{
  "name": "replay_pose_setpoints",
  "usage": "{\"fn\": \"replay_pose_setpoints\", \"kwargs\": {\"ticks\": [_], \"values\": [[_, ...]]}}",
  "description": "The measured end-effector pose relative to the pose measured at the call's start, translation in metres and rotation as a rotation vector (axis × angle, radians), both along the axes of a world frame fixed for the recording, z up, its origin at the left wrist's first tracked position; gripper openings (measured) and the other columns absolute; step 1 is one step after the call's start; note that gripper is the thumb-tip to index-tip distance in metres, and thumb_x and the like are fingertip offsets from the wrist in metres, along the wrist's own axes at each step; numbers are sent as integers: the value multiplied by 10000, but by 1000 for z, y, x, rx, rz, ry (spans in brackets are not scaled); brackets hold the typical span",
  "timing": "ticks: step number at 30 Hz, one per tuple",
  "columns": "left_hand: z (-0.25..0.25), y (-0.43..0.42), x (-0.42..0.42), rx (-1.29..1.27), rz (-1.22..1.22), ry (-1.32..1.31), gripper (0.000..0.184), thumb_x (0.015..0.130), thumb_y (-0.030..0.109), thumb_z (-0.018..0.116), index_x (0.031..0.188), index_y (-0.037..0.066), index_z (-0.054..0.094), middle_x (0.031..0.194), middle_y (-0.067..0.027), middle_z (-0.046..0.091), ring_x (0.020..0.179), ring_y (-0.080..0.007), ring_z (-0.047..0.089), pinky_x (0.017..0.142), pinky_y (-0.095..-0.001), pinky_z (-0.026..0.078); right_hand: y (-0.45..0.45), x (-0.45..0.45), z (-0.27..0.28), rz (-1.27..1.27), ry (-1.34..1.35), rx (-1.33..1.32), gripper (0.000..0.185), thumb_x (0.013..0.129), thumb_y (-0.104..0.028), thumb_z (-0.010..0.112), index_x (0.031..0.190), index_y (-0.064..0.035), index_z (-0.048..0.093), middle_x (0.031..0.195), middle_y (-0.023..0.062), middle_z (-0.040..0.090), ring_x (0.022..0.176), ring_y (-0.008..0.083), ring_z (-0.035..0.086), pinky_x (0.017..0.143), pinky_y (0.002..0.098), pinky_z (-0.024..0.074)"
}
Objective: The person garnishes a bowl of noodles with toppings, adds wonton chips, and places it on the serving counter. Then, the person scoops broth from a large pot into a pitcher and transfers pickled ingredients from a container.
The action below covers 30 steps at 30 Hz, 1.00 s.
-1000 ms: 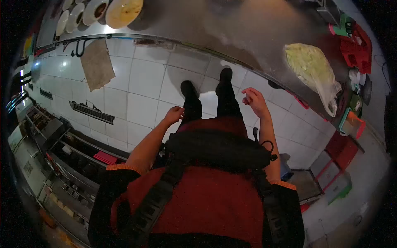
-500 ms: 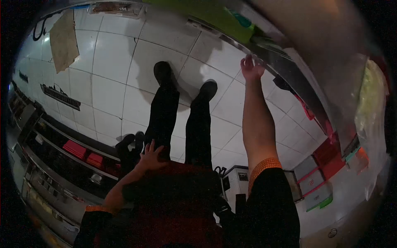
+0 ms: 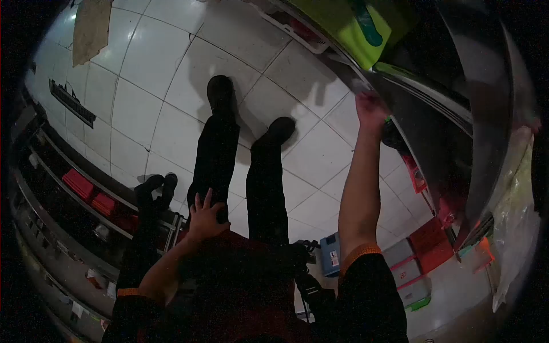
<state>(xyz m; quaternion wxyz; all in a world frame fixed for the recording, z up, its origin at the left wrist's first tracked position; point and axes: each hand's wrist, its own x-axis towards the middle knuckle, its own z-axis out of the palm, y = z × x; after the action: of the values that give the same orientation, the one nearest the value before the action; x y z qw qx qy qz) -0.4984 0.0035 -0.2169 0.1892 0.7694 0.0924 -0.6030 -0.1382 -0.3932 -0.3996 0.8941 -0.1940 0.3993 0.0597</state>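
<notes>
My left hand [image 3: 206, 220] is open, its fingers spread in front of my dark trousers and apron, holding nothing that I can see. On the right, my right hand [image 3: 372, 110] is at the metal counter edge [image 3: 394, 123], its fingers curled and partly blurred. What they grip, if anything, I cannot make out. Just above that hand is a bright green board [image 3: 357, 43] with a teal handle [image 3: 366, 23] lying over it. A dark item [image 3: 392, 136] hangs close to my right wrist.
Another person's dark shoes [image 3: 150, 184] stand behind my left side. Metal shelving [image 3: 74, 214] with red stacks [image 3: 78, 184] is at left. On the tiled floor [image 3: 157, 68] lie cardboard [image 3: 91, 31] and a drain grate [image 3: 71, 103]. Red and grey crates [image 3: 426, 246] and a plastic bag [image 3: 517, 217] are at right.
My right hand has gone from spread fingers over the floor to curled fingers at the counter edge. The view has shifted, showing more of the green board. My left hand remains spread.
</notes>
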Motion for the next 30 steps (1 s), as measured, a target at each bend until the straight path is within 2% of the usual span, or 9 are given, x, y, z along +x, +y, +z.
{"fn": "replay_pose_setpoints", "kwargs": {"ticks": [5,9,12,13,15,21,23,27,30], "values": [[-24,-18,1,68,-32,14,682,682,513,712,1254,186,536,1505,-140,154,1356,-512,5,988,-727,176,-16,-41,18,83,311,-142,203,841,-234,463,705,-84,440,575,50,457,509,174,472,474,275,378],[-87,-56,54,-407,571,-58,411,876,289,616,1186,33,528,1085,-135,595,996,-209,595,861,-351,474,-4,-108,28,111,380,-158,121,737,-105,530,790,-89,422,651,43,475,580,186,511,521,300,410],[-120,-119,157,-718,652,-113,466,884,296,619,1227,13,481,1120,-130,573,1021,-189,562,866,-346,476,6,-143,33,120,464,-152,89,744,-84,524,786,-96,447,673,44,473,587,172,485,535,296,394],[-126,-145,193,-596,464,-306,672,822,405,664,1266,-30,405,1198,-226,539,1069,-291,574,891,-374,461,10,-150,33,160,472,-203,88,742,-110,536,731,-103,448,657,38,485,594,161,492,546,290,394],[-143,-186,241,-518,755,-153,759,789,409,689,1296,-48,358,1185,-278,538,1096,-308,565,896,-408,457,14,-160,33,180,447,-246,88,768,-142,538,766,-103,460,699,38,491,621,153,495,550,287,391],[-153,-239,282,-401,784,-217,557,805,291,639,1153,-82,417,800,-218,646,714,-278,672,650,-364,531,-3,-154,57,531,642,-515,268,841,-297,577,955,-65,505,816,82,533,672,204,549,545,346,409],[-163,-236,272,-478,868,-313,366,861,189,592,1037,-69,403,766,-165,594,593,-185,601,517,-296,493,-29,-151,47,1270,455,-1276,453,825,-415,615,1032,-20,537,854,169,610,772,296,613,634,412,468],[-154,-239,267,-469,895,-217,323,854,155,587,1006,-59,399,754,-149,581,589,-175,589,500,-307,479,-3,-87,104,1038,528,-1685,516,867,-457,543,1147,-23,562,971,232,642,967,384,606,837,449,482],[-153,-244,261,-464,1004,-243,285,855,121,579,984,-51,392,756,-155,580,588,-178,583,494,-306,475,-23,-41,97,1624,664,-1453,536,865,-462,542,1186,-34,559,1084,204,623,1047,371,583,859,433,479]]}}
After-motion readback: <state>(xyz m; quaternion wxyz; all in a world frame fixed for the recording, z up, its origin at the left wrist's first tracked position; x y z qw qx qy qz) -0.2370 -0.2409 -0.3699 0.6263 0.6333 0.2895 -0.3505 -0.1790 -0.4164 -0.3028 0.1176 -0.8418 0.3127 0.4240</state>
